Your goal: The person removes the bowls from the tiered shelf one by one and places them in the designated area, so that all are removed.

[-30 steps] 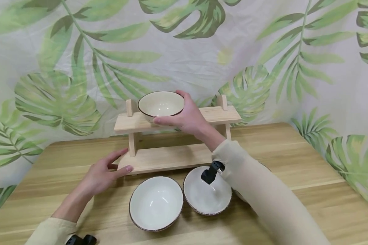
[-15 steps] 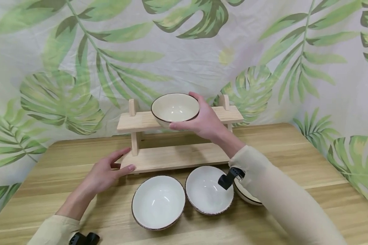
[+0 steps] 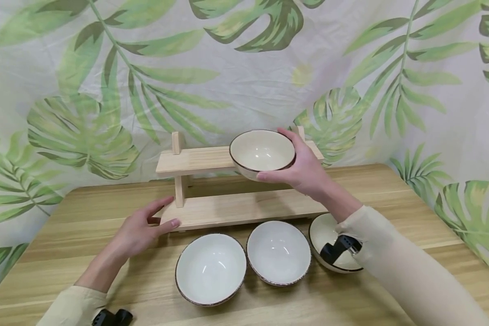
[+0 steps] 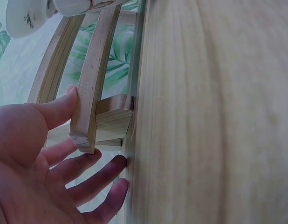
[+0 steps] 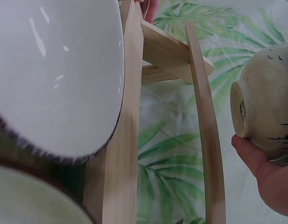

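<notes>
My right hand point(image 3: 307, 172) grips a cream bowl point(image 3: 261, 151) with a dark rim, thumb at its near side and fingers round the right. In the right wrist view, the bowl's outside point(image 5: 267, 98) shows dark painted marks and a foot ring. It overlaps the upper board of a two-tier wooden rack point(image 3: 236, 209); the head view suggests it is held up in front of that board. At the rack's left end, my left hand point(image 3: 140, 232) holds the lower board, thumb on one face and fingers round the end, as the left wrist view shows point(image 4: 83, 126).
On the table point(image 3: 106, 208), in front of the rack, stand a white bowl point(image 3: 211, 270), another white bowl point(image 3: 279, 253) and a cream bowl point(image 3: 321, 231), partly hidden by the right sleeve point(image 3: 407, 262). A leaf-patterned cloth point(image 3: 252, 90) hangs behind.
My right hand has carried the cream bowl rightward and slightly lower, from the left part of the upper board to its right part. My left hand stays at the rack's end.
</notes>
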